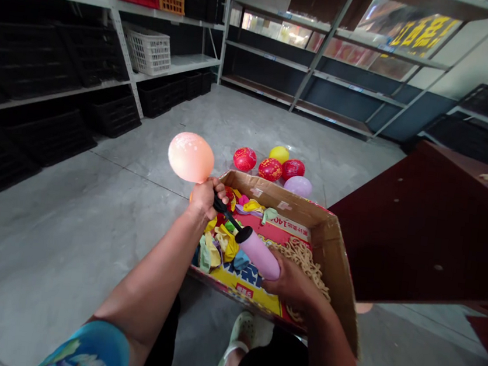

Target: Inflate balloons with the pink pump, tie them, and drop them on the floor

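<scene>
My left hand (205, 197) is closed round the black front end of a hand pump and the neck of a partly inflated pale orange balloon (190, 157), which points up and left. My right hand (292, 281) grips the pink barrel of the pump (258, 253). Both hands are held over an open cardboard box (334, 247) that holds several limp, uninflated balloons (219, 245) in mixed colours and a heap of tan rubber bands (304, 257).
Several inflated balloons lie on the grey floor beyond the box: red ones (269, 168), a yellow one (279, 153), a lilac one (298, 185). A dark red table (433, 228) stands to the right. Shelving with black, red, orange and white crates (148, 50) lines the walls. My sandalled foot (240, 338) is below the box.
</scene>
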`<action>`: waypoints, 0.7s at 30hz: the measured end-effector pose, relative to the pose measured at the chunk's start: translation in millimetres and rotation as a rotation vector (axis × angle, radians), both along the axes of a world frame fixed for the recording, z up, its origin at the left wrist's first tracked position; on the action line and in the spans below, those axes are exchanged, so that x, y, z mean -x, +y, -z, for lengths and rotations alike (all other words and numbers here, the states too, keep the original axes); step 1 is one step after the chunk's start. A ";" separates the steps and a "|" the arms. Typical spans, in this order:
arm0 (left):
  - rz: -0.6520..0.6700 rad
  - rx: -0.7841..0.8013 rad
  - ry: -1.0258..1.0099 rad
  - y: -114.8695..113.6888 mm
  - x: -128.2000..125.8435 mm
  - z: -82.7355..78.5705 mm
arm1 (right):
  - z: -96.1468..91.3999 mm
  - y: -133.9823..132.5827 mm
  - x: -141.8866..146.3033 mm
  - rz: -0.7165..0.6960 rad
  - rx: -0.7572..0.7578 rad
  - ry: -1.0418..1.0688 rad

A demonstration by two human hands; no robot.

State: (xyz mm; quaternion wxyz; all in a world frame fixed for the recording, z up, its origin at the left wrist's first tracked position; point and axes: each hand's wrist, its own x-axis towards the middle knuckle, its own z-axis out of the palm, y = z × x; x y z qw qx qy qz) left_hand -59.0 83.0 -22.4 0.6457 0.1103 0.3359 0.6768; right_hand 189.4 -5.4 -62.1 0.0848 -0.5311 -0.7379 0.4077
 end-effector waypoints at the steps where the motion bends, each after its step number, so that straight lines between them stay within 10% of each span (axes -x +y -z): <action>1: -0.022 0.010 -0.006 1.5 5.5 -1.3 | -0.8 0.4 -6.5 -0.016 0.024 -0.002; 8: -0.062 0.020 -0.016 5.1 14.8 0.9 | 3.9 -0.3 -28.1 -0.041 0.028 -0.106; 21: 0.039 0.008 -0.008 -6.6 -31.4 16.1 | 12.0 0.5 22.2 0.070 -0.127 -0.080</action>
